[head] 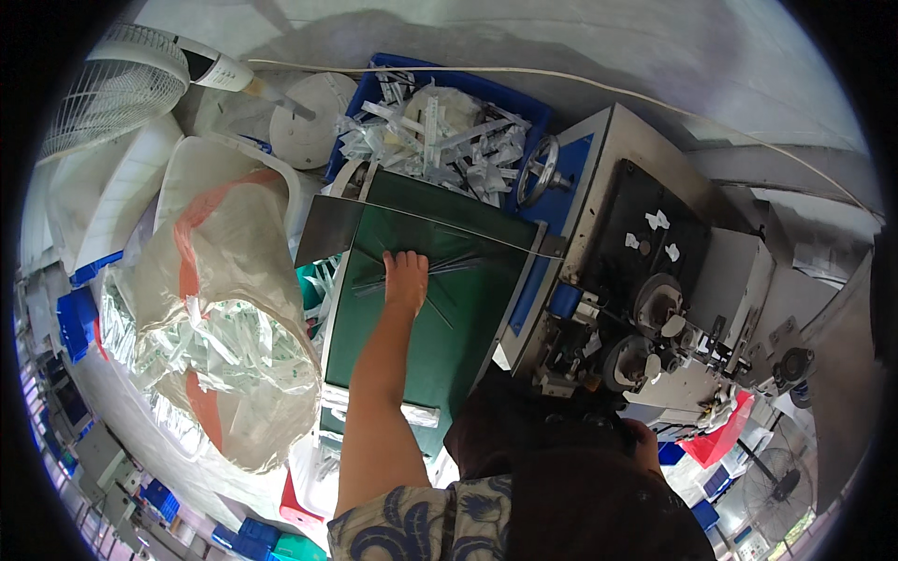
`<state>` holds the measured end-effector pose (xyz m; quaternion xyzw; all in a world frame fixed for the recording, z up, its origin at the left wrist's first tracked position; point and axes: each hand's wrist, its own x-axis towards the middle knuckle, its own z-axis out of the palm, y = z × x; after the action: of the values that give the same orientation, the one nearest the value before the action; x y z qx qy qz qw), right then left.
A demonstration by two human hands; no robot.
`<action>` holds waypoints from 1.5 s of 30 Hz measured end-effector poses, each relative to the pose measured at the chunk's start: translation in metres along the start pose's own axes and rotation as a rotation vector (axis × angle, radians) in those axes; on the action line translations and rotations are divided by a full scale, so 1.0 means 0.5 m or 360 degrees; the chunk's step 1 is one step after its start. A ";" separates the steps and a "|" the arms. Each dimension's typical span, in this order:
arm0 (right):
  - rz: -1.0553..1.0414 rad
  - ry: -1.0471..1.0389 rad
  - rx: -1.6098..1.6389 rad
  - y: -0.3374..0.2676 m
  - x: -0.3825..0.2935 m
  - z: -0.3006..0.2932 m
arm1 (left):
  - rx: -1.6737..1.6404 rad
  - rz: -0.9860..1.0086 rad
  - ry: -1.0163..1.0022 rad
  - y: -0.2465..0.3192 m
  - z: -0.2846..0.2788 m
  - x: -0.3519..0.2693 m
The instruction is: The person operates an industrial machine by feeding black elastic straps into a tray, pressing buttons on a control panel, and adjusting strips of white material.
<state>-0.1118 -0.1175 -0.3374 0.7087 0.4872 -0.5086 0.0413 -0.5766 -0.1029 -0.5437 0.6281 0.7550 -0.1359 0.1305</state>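
On the green conveyor belt, my left hand is closed over a bunch of thin dark rods. The rods stick out on both sides of the fist and fan apart to the right. A few more lie loose on the belt near my wrist. A thin clear-looking edge crosses above the belt, just beyond my fingers. My right hand shows only in part at the lower right, beside the machine's front, mostly hidden by dark cloth; its fingers cannot be made out.
A blue crate of wrapped strips stands past the belt. To the left sits a large woven sack holding white-and-green wrappers. At right, a machine with a handwheel and rollers borders the belt. A fan stands upper left.
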 end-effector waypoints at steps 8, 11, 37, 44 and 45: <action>0.0056 -0.0023 -0.0046 0.016 0.018 0.004 | -0.0307 0.0227 0.0213 0.031 -0.030 0.002; 0.0007 -0.0033 -0.0075 0.026 0.023 0.000 | -0.0232 0.0173 0.0137 0.037 -0.036 0.066; -0.0006 -0.0004 -0.0057 0.034 0.018 0.005 | -0.0577 -0.0532 0.0012 -0.074 0.056 0.005; -0.0108 0.0271 -0.0243 -0.025 -0.010 0.010 | -0.0776 -0.0825 0.0018 -0.053 0.094 -0.017; -0.0129 0.0374 -0.0334 -0.035 -0.011 0.002 | -0.0955 -0.1083 -0.0027 -0.036 0.073 -0.013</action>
<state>-0.1252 -0.1124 -0.3261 0.7349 0.5672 -0.3699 0.0373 -0.5920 -0.1255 -0.5747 0.2774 0.9234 0.0487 0.2607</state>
